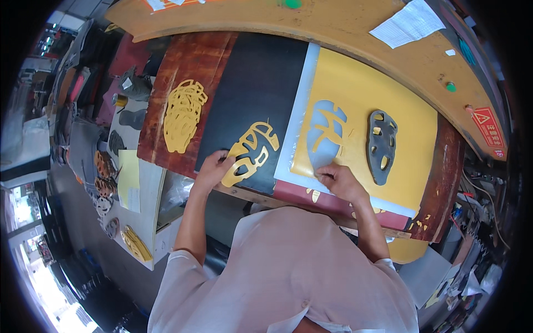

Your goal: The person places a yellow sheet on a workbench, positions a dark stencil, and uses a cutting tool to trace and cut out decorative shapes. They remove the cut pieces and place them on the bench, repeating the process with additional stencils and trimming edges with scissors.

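Observation:
My left hand (212, 171) grips the lower end of a yellow cut-out piece with slots (251, 152), which lies on a black sheet (252, 89). My right hand (340, 181) pinches the near edge of a large yellow sheet (366, 94) beside a shoe-sole-shaped hole (325, 133) cut in it. A grey metal cutting die with holes (382, 145) rests on the yellow sheet to the right of that hole. A stack of the same yellow cut-outs (182, 115) sits on the red-brown board (180, 61) to the left.
A curved wooden machine edge (333, 28) with a white paper (408, 25) and green buttons (450, 86) runs along the far side. To the left stands a small white table (141, 205) with more cut pieces, grey and yellow. Small yellow scraps (315, 194) lie near the front edge.

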{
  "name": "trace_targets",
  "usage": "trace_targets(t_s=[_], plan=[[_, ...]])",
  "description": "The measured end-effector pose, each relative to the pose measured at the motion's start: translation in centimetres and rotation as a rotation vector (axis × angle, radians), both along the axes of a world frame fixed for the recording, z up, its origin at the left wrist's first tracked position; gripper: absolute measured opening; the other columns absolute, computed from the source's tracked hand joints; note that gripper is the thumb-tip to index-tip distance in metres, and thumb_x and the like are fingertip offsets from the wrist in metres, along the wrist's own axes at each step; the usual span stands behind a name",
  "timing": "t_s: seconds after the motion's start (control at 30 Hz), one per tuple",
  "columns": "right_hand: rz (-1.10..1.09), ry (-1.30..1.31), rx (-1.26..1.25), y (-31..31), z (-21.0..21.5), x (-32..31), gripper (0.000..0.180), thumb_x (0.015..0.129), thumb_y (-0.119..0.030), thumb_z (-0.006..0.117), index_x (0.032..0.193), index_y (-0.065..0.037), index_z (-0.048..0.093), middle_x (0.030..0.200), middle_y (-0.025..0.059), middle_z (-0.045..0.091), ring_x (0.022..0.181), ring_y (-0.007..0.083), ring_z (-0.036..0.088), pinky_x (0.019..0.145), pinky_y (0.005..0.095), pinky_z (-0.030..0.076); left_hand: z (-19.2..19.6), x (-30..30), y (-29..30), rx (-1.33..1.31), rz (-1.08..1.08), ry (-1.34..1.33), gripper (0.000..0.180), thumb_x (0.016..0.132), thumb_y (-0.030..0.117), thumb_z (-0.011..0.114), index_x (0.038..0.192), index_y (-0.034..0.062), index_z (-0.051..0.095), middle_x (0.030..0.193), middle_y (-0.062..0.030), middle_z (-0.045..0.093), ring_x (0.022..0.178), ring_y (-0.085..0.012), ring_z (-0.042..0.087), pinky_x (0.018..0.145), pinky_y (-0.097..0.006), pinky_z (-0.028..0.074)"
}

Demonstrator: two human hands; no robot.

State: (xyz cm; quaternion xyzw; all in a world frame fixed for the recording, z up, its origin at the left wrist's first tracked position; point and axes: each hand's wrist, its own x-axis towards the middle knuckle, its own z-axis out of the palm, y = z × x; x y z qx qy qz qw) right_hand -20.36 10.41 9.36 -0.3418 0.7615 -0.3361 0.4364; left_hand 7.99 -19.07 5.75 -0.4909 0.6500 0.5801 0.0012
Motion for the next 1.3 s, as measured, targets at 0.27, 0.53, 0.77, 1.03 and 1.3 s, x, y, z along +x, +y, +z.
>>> trace_targets(t_s=[0.27,0.53,0.77,1.03,1.3], plan=[[0.017,0.683,-0.314,-4.0,1.7,-0.7,0.026,0.094,-0.007,0.069,0.119,-0.003,0.074,0.114,0.0201,0.073,0.098,0.0383,0.072,0.089,0.041,0.057,1.3,-4.9,-1.1,0.19,-0.069,0.098,0.035,0.107,0.027,0.064,0.126,-0.0013,0.071,0.095,-0.0047,0.073,0.08,-0.0119,0.068,0.072,-0.026,0.056],[0.158,0.415,-0.351,-11.6,-0.2,7.4,0.025,0.092,-0.014,0.074,0.114,-0.002,0.075,0.1,0.0177,0.07,0.091,0.0344,0.071,0.083,0.0426,0.059,4.7,-5.8,3.8,0.379,0.04,0.267,0.033,0.11,0.018,0.057,0.133,-0.0045,0.065,0.104,-0.0072,0.073,0.093,-0.0152,0.073,0.085,-0.032,0.063],[0.215,0.416,-0.269,-12.6,-1.7,8.0,0.017,0.092,-0.02,0.069,0.088,-0.002,0.07,0.089,0.0181,0.069,0.084,0.0398,0.07,0.077,0.0512,0.058,1.1,-5.5,5.4,0.015,-0.1,0.121,0.03,0.107,0.012,0.053,0.127,-0.0071,0.067,0.102,-0.0128,0.075,0.095,-0.0143,0.071,0.077,-0.027,0.055],[0.528,0.022,-0.173,-9.1,2.2,8.7,0.014,0.087,-0.017,0.073,0.087,-0.004,0.07,0.088,0.0152,0.073,0.08,0.0349,0.071,0.073,0.0458,0.056,0.6,-6.2,5.2,0.224,0.17,0.167,0.026,0.107,0.016,0.058,0.124,-0.0021,0.067,0.104,-0.0095,0.074,0.09,-0.0136,0.073,0.079,-0.028,0.062],[0.143,0.155,-0.184,-8.3,0.3,2.8,0.014,0.097,-0.012,0.071,0.107,-0.004,0.076,0.097,0.0147,0.076,0.086,0.0249,0.073,0.08,0.0369,0.057,1.7,-8.6,2.5,0.452,0.076,0.155,0.037,0.104,0.031,0.066,0.123,0.0001,0.069,0.094,-0.0063,0.072,0.07,-0.0123,0.064,0.06,-0.029,0.052]])
